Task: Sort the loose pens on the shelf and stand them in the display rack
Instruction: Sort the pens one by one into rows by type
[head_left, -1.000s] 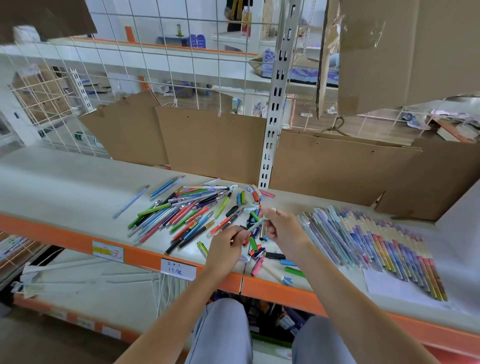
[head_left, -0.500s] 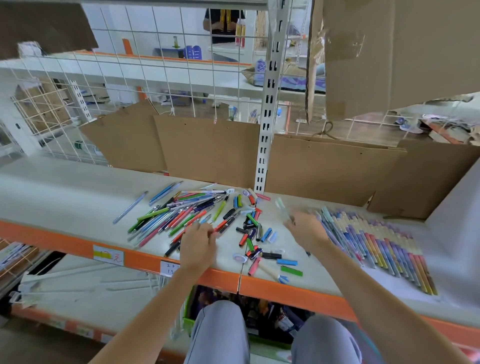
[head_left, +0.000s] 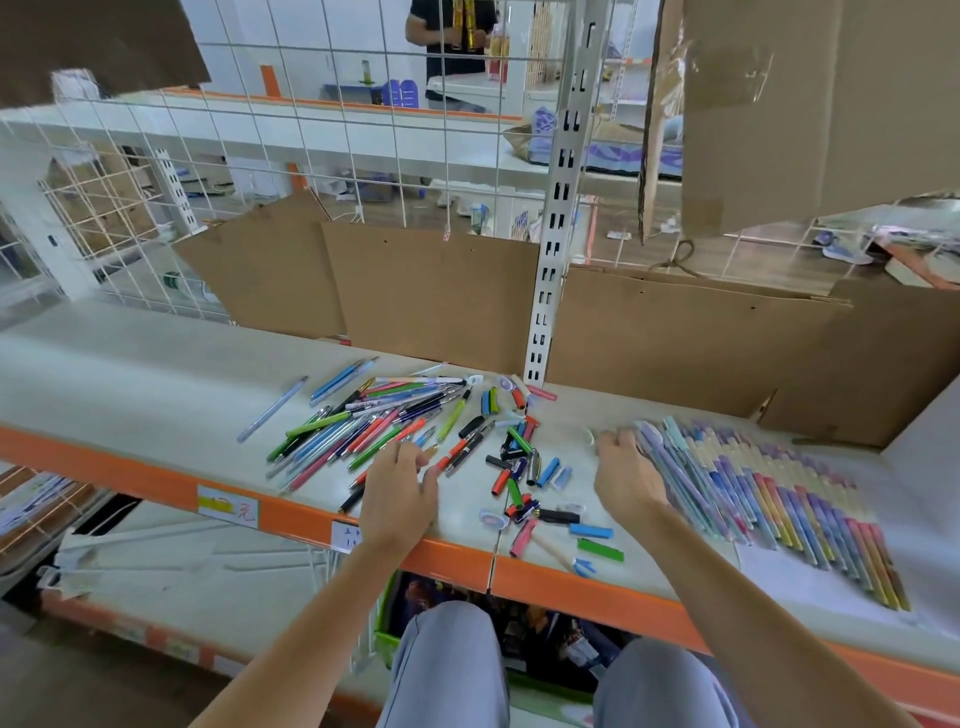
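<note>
Left hand (head_left: 397, 491) lies knuckles-up on the near edge of the scattered heap of loose coloured plastic pens (head_left: 374, 428) on the pale grey shelf (head_left: 130, 374), fingers curled, grip unclear; right hand (head_left: 623, 470) curls beside the neat row of pastel pens (head_left: 769, 493), possibly pinching one.

We are looking across a pale shelf board (head_left: 130, 374) with an orange front rail (head_left: 156, 480) carrying paper price labels (head_left: 227, 508). Brown cardboard sheets (head_left: 431, 296) are leaning along the back of it, and a white slotted upright (head_left: 558, 208) is rising between them. Behind, a white wire grid (head_left: 249, 156) is letting us see into a bright room with white walls and further orange-edged shelving (head_left: 337, 104). A person in dark clothing (head_left: 452, 47) is standing there. More cardboard (head_left: 810, 104) is hanging at upper right, over wood-toned flooring (head_left: 727, 254).
</note>
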